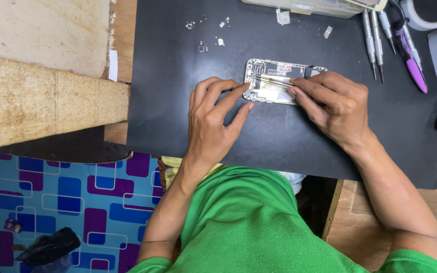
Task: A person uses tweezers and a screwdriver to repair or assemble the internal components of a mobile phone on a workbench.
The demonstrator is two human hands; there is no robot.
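right hand (337,103) pinching thin silver metal tweezers (271,80) over small opened phone with bare insides (274,88) on black worktop (279,136); left hand (213,119) fingers spread, touching phone's edge.

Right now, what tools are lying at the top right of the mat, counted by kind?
Silver screwdrivers: 3
Purple-handled tool: 1
Tape roll: 1
Total: 5
The right hand holds tweezers, not counted.

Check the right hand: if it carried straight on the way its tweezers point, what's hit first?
The right hand aims its tweezers left across the opened phone. First in that line is probably the left hand's index fingertip, at the phone's left end; relative height is unclear.
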